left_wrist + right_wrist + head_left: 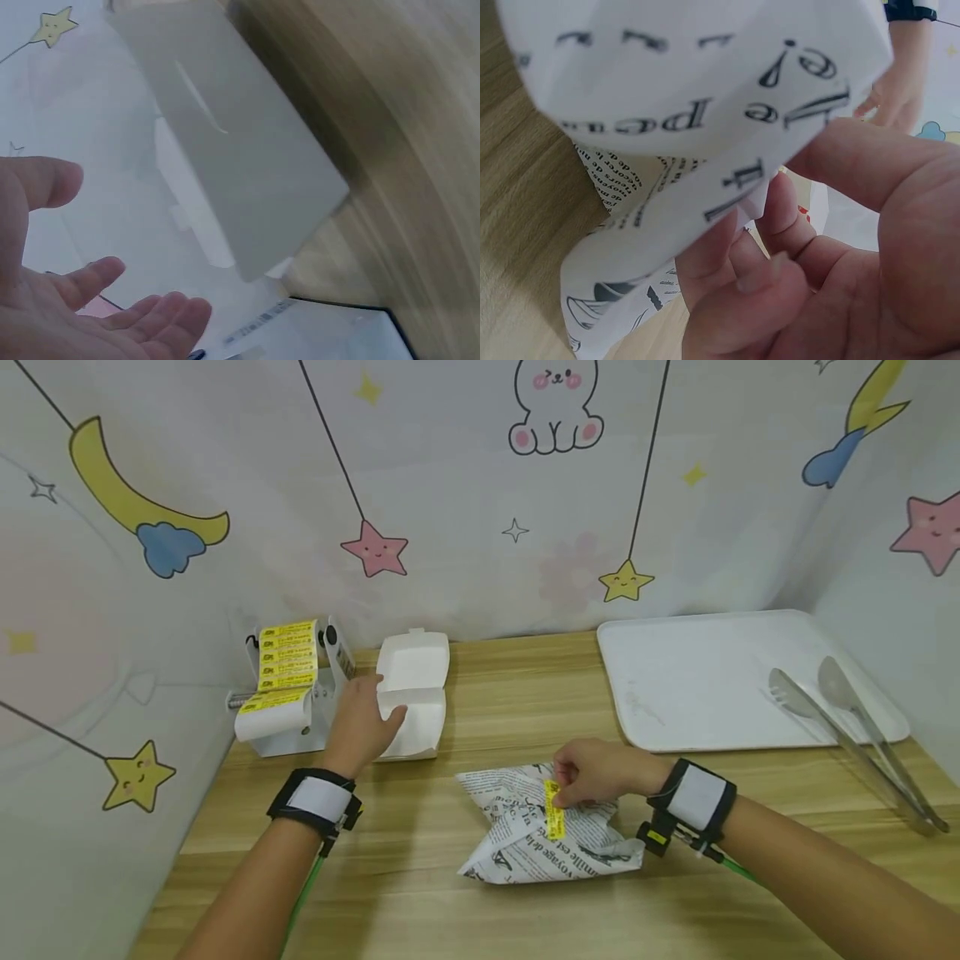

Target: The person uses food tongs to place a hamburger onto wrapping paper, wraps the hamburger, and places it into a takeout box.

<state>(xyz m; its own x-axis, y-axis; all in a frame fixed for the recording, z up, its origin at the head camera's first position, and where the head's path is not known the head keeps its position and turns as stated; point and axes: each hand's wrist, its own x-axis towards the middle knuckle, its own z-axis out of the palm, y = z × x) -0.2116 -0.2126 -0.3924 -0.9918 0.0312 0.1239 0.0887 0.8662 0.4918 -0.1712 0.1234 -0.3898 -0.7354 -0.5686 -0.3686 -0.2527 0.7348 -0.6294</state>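
Note:
A package (517,852) wrapped in newspaper-print paper lies at the middle of the table, with a yellow printed label (554,822) across its top. My right hand (603,768) is over the package with curled fingers, pinching the wrap beside the label's upper end. In the right wrist view, the thumb and fingers meet at a fold of the printed paper (645,97). My left hand (360,727) reaches beside an open white takeaway box (416,664), fingers spread and holding nothing. The left wrist view shows a gap between that hand (97,300) and the box (232,142).
A label dispenser (288,660) with a roll of yellow labels stands left of the takeaway box. At the back right lies a white tray (675,685), with metal tongs (862,747) resting across its front edge. A patterned curtain (480,485) closes off the back.

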